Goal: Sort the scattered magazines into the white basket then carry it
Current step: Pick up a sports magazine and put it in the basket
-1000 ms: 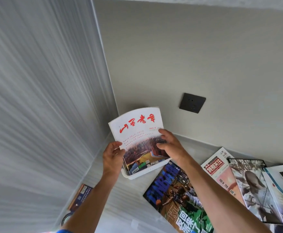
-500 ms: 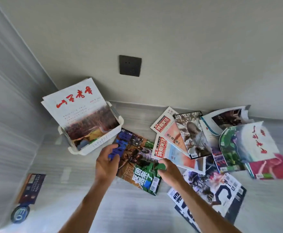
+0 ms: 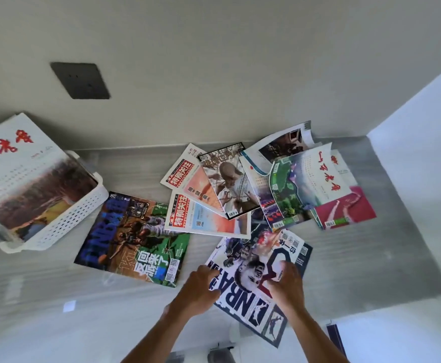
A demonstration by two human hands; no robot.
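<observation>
Both hands, left (image 3: 201, 286) and right (image 3: 286, 282), on NBA magazine (image 3: 253, 286); white basket (image 3: 65, 224) at left holds magazine; others scattered on counter (image 3: 371, 258).

Grey bench set against a plain wall

A pale beige wall (image 3: 240, 48) rises behind the streaked grey bench (image 3: 371, 258), with a dark square socket plate (image 3: 80, 80) mounted on it at the left. A white panel (image 3: 423, 132) closes off the right side, catching bright, bluish light.

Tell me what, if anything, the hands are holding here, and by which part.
Both hands are on the dark NBA magazine: left hand at its left edge, right hand on the cover. Whether they grip it cannot be told.
</observation>
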